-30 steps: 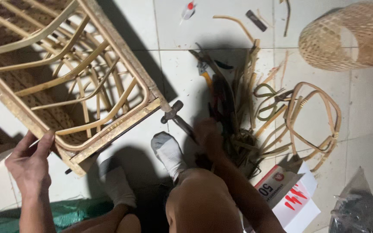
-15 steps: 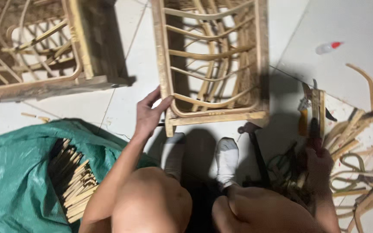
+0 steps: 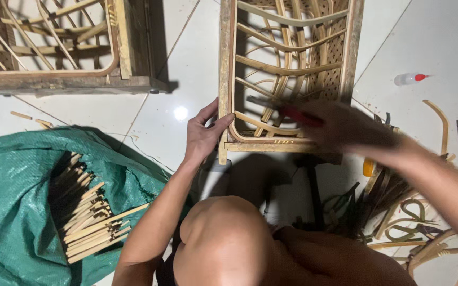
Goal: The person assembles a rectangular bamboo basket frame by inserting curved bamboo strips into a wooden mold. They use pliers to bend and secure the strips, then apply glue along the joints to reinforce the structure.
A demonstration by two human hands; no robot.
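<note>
Head view: seated on the tiled floor (image 3: 186, 63), a person steadies a rattan frame (image 3: 287, 74) at 12 o'clock, the left hand (image 3: 203, 135) clasped on its lower-left corner post. The right hand (image 3: 340, 124), blurred, grips a red-handled tool (image 3: 298, 115) inside the frame. Risk, by appearance: a slip could gouge a slat or nick the steadying fingers just beside, at 9 o'clock.

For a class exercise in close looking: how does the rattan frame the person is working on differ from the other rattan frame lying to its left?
The near frame is gripped at its corner by the left hand, with the blurred right hand at it; the far frame lies untouched. The near one runs lengthwise away from the viewer, the far one sideways. Both have curved inner slats.
</note>
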